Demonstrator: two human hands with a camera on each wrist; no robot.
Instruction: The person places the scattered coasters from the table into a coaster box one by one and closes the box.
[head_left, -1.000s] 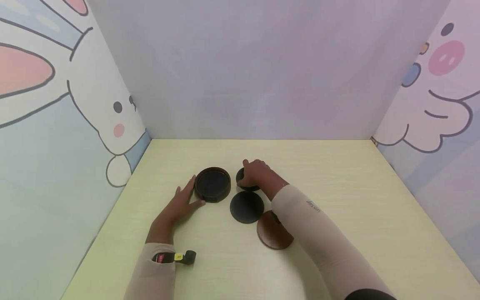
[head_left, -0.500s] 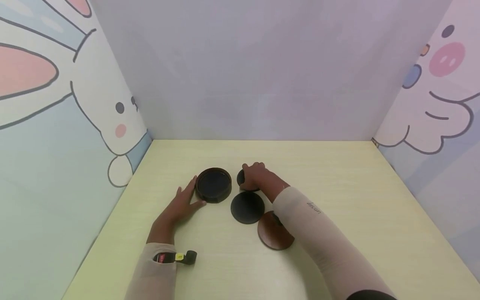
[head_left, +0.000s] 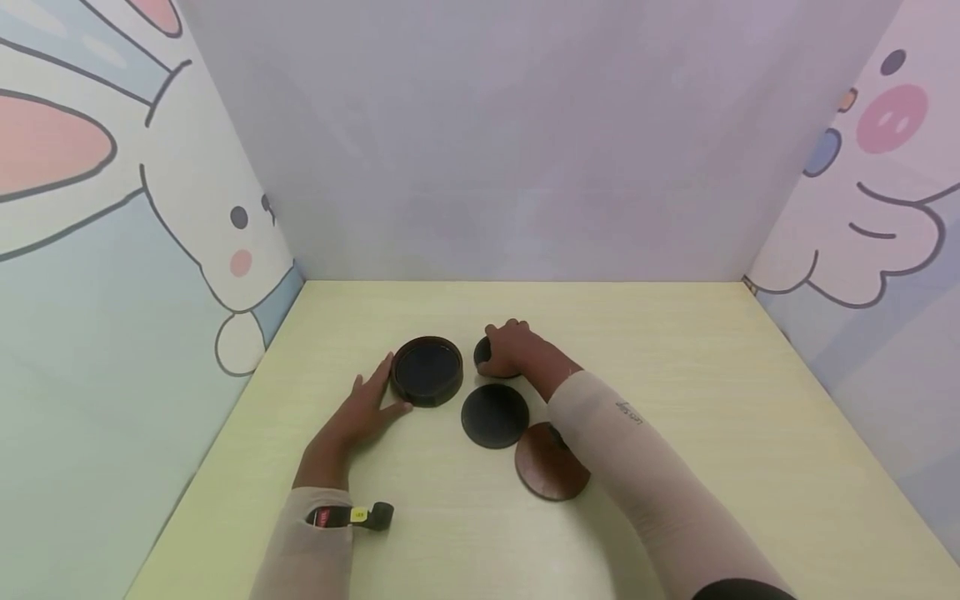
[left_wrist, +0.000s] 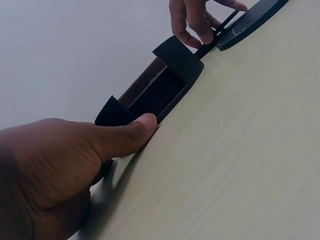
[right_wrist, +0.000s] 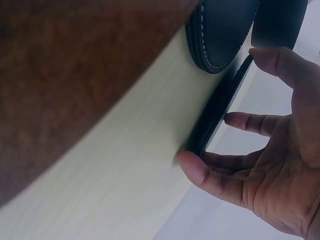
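A round black coaster holder point(head_left: 448, 392) stands on the table, with dark coasters stacked inside; its front notch shows in the left wrist view. My left hand point(head_left: 362, 412) holds it from the left, thumb point(left_wrist: 145, 123) at the front by the notch, a finger along its side. Just right of the holder, my right hand point(head_left: 512, 348) grips a black round coaster point(right_wrist: 220, 110) by its edge, tilted in the right wrist view. A stitched black coaster point(head_left: 495, 416) lies flat nearer me. Beside it is a brown disc point(head_left: 550, 467), partly hidden by the right sleeve.
The pale wooden table point(head_left: 675, 358) ends at a plain back wall point(head_left: 510, 150). Side walls with cartoon animals point(head_left: 247, 242) border it left and right. A black strap point(head_left: 348, 516) is on the left sleeve.
The right hand keeps its grip on the coaster, which shifts very slightly and looks a little more raised. The left hand, holder and flat discs stay put.
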